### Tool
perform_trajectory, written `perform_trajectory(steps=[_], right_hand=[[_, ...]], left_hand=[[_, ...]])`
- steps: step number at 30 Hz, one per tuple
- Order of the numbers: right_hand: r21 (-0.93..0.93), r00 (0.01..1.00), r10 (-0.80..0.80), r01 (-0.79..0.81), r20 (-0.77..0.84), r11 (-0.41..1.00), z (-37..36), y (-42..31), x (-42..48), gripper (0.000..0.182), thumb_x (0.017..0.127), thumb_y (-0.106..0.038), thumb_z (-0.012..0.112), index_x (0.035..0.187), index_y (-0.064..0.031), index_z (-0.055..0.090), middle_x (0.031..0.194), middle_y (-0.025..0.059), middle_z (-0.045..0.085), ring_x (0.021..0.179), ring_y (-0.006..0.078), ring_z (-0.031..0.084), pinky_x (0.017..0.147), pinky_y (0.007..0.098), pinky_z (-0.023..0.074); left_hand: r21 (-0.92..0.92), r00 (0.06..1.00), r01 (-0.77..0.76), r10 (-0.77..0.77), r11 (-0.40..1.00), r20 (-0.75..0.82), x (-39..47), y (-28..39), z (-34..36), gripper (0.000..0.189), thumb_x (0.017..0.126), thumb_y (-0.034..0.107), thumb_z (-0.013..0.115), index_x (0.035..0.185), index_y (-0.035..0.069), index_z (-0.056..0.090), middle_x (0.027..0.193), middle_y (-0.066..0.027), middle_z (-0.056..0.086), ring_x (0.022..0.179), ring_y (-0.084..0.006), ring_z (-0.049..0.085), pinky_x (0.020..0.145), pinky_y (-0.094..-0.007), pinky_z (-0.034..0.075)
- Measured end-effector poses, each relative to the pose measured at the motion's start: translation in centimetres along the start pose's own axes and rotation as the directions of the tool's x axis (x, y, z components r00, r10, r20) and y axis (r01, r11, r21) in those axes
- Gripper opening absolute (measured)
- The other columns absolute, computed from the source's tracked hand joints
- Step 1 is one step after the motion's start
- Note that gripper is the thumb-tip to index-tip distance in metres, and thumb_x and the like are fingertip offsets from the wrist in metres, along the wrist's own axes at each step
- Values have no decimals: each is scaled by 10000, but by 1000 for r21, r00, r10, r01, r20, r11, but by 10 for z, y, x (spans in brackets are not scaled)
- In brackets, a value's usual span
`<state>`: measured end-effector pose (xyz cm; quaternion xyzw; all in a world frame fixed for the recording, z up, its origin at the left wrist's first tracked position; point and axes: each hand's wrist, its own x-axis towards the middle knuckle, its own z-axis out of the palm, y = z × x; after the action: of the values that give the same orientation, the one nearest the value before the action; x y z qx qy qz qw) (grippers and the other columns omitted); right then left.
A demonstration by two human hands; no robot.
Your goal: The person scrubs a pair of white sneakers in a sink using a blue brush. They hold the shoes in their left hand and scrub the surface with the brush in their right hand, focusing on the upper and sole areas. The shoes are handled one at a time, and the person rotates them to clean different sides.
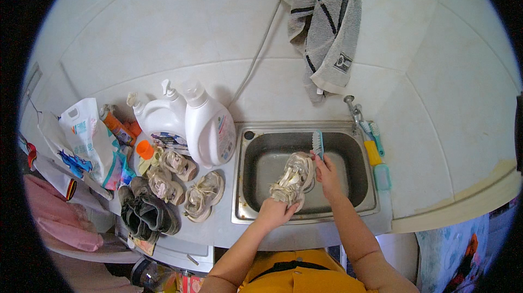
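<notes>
Over a stainless steel sink (241, 195), my left hand (276, 213) grips a dirty whitish sneaker (292, 176) by its heel end, toe pointing away from me. My right hand (327, 174) holds a blue scrub brush (318, 145) with pale bristles, upright beside the shoe's right edge. The bristles face left and appear apart from the upper. Part of the brush handle is hidden by my fingers. On the counter left of the sink lies a similar whitish sneaker (203, 197).
Left of the sink stand a pair of smaller pale shoes (165, 184), dark shoes (147, 211), white detergent bottles (210, 125) and a plastic bag (92, 142). A faucet (354, 109), brushes (376, 135) and a soap box (383, 176) line the right side. A towel (322, 27) hangs above.
</notes>
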<state>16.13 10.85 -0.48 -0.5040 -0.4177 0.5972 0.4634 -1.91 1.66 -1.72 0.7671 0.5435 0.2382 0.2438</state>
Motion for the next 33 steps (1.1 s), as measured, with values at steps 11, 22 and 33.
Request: perform_trajectory(steps=[11, 22, 33], right_hand=[[305, 951, -120, 28, 286, 952, -3, 20, 11, 455, 938, -327, 482, 1277, -23, 487, 1214, 108, 581, 1052, 186, 576, 906, 322, 461], [324, 968, -159, 89, 195, 942, 4, 14, 8, 449, 912, -255, 484, 1298, -28, 453, 1107, 129, 595, 922, 181, 610, 805, 317, 508], [339, 910, -331, 238, 251, 910, 8, 25, 13, 512, 835, -172, 528, 1314, -10, 444, 1118, 93, 585, 957, 158, 563, 864, 291, 464]], left_hand=[[-247, 995, -96, 102, 964, 14, -2, -5, -5, 429, 820, 302, 642, 1159, 47, 581, 1178, -200, 572, 1073, -382, 548, 931, -404, 423], [-513, 997, -17, 51, 858, 52, 8, -14, -25, 503, 832, 348, 668, 1209, 36, 554, 1135, -149, 613, 1042, -269, 586, 902, -344, 437], [-757, 874, 323, -128, -568, 469, 11, -46, -8, 516, 927, 382, 518, 1253, -17, 484, 1248, -172, 556, 1108, -295, 566, 985, -389, 436]])
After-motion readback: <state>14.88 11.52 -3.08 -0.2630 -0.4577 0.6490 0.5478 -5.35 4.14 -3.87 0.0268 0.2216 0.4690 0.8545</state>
